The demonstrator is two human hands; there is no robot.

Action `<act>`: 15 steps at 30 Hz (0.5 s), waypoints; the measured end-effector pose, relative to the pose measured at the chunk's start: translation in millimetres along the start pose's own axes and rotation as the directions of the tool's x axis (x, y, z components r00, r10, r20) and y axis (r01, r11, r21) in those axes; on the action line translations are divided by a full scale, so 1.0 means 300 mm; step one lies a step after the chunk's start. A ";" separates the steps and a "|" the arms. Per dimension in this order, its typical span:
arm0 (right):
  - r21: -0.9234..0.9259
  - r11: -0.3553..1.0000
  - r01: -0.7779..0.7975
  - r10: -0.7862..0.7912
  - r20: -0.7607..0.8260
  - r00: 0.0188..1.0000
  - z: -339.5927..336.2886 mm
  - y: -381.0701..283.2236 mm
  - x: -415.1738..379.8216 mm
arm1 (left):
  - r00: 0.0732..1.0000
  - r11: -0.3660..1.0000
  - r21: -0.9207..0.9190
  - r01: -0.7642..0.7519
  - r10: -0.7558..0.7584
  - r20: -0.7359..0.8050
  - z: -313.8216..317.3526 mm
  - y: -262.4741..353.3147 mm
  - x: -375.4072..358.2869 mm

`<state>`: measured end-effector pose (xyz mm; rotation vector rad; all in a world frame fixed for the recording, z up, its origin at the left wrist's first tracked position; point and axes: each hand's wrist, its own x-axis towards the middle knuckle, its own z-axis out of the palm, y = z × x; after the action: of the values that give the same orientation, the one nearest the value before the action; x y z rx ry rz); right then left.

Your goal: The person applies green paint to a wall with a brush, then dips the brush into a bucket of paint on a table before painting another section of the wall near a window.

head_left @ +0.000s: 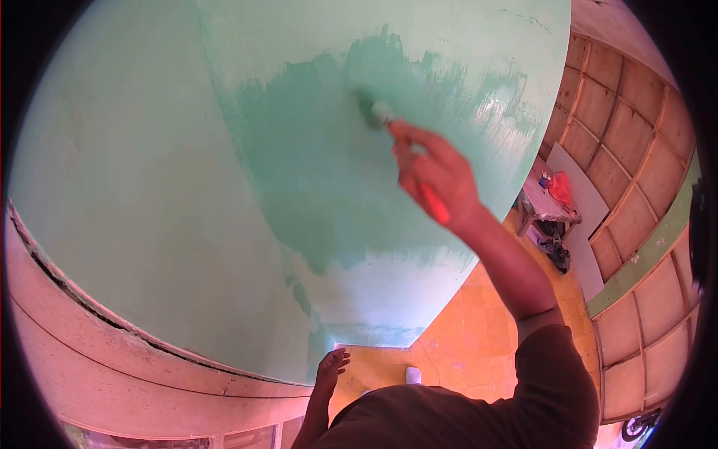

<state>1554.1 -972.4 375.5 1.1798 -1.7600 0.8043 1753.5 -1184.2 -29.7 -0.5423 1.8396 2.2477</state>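
Observation:
My right hand [437, 176] is raised to the wall and closed around the handle of a paintbrush [382, 113]. The brush's head is blurred against a darker, wet-looking patch of green paint [321, 142]. A red part of the handle shows along my palm. Lighter green wall [149, 150] surrounds the patch on the left and above, and a pale whitish area [381, 288] lies below it. Low beside my body hangs my left hand [333, 366], near the wall's bottom corner. Its fingers are loosely bent and apart, with nothing visible in them.
Orange floor tiles [467, 329] lie below, with the tip of my foot [413, 375] showing. At the right stands a small wooden table [550, 206] bearing a red plastic bag [560, 187]. A black bag [555, 254] sits beneath it. A panelled wall [636, 120] rises behind.

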 end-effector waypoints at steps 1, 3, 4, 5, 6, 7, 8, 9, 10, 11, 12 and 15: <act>-0.107 0.987 0.122 -0.130 -0.063 0.990 -0.022 0.015 0.035 | 1.000 1.000 -0.005 0.000 0.000 -0.002 0.001 0.002 -0.003; -0.219 0.948 0.233 -0.262 -0.114 0.958 -0.023 0.017 0.037 | 1.000 1.000 -0.007 -0.001 0.001 -0.006 0.000 0.000 -0.001; -0.105 0.991 0.085 -0.090 -0.050 0.995 0.001 -0.006 -0.001 | 1.000 1.000 -0.013 -0.003 0.003 -0.007 -0.001 -0.006 0.004; 0.000 0.997 -0.075 0.075 0.034 0.997 0.023 -0.026 -0.042 | 1.000 1.000 -0.021 -0.005 0.005 -0.009 0.001 -0.006 0.008; 0.002 0.998 -0.070 0.070 0.036 0.997 0.044 -0.035 -0.084 | 1.000 1.000 -0.025 -0.008 0.008 -0.012 0.002 -0.006 0.010; 0.181 0.901 -0.394 0.354 0.217 0.910 0.067 -0.039 -0.131 | 1.000 1.000 -0.027 -0.012 0.011 -0.007 0.004 -0.002 0.008; 0.278 0.673 -0.685 0.549 0.433 0.715 0.089 -0.045 -0.181 | 1.000 0.999 -0.028 -0.015 0.015 -0.002 0.005 0.001 0.006; 0.223 0.683 -0.695 0.515 0.527 0.676 0.109 -0.052 -0.236 | 1.000 0.999 -0.031 -0.018 0.018 -0.007 0.003 0.000 0.006; 0.168 0.697 -0.697 0.479 0.615 0.627 0.130 -0.055 -0.284 | 1.000 1.000 -0.026 -0.017 0.017 -0.009 0.000 -0.002 0.007; 0.170 0.701 -0.693 0.475 0.614 0.631 0.159 -0.053 -0.326 | 1.000 1.000 -0.019 -0.016 0.016 -0.009 -0.003 -0.003 0.009; 0.119 0.927 -0.355 0.259 0.481 0.837 0.185 -0.050 -0.366 | 1.000 1.000 -0.019 -0.019 0.019 -0.007 -0.006 -0.009 0.013; 0.106 0.987 -0.122 0.075 0.365 0.928 0.170 -0.060 -0.323 | 1.000 1.000 -0.013 -0.005 0.005 -0.002 -0.011 -0.010 0.024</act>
<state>1575.1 -984.3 267.2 1.4016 -2.1067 0.8064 1748.5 -1187.5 -35.7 -0.5425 1.8300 2.2649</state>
